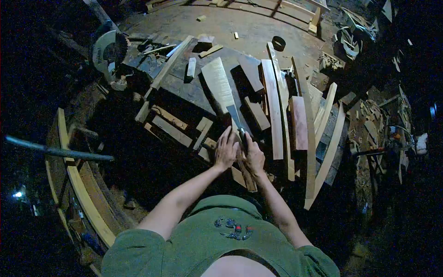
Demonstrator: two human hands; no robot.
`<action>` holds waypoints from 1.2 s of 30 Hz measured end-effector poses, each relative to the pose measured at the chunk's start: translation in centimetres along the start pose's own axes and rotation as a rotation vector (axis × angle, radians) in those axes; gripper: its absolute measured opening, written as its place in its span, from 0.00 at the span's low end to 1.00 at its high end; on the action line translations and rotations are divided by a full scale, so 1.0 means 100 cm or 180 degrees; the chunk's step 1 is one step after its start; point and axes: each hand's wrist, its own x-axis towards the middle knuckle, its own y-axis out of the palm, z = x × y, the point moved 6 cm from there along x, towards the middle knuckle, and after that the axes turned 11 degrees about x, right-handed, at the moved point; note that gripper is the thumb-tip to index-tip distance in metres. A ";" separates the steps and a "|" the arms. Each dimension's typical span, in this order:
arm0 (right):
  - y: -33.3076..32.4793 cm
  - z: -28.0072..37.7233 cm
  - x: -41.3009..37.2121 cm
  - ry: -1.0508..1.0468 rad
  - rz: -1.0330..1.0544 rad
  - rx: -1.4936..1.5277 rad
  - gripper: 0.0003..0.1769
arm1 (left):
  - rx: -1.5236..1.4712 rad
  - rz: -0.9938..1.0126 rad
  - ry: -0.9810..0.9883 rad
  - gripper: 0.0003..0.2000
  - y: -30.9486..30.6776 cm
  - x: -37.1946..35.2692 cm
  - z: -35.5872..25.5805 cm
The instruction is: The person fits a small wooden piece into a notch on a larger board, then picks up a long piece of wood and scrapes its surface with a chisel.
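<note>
A pale wooden board (218,83), broad at its far end, lies lengthwise in front of me and narrows toward my hands. My right hand (254,158) is closed around the dark handle of a flat-bladed hand tool (233,116). Its grey blade lies along the board, pointing away from me; the exact kind of tool does not show. Beside it, my left hand (226,150) lies over the board's near end with fingers stretched forward, close to the tool's handle.
Long wooden strips (272,111) and a reddish wood block (299,123) lie to the right. Shorter offcuts (171,130) are on the left. A circular saw (107,57) stands at far left, a dark round ring (278,43) at the back. Scrap wood (374,124) is piled at right.
</note>
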 end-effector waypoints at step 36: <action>0.021 0.033 0.025 0.0994 0.1289 -0.0535 0.37 | 0.0205 0.1582 0.1561 0.38 0.006 0.058 0.049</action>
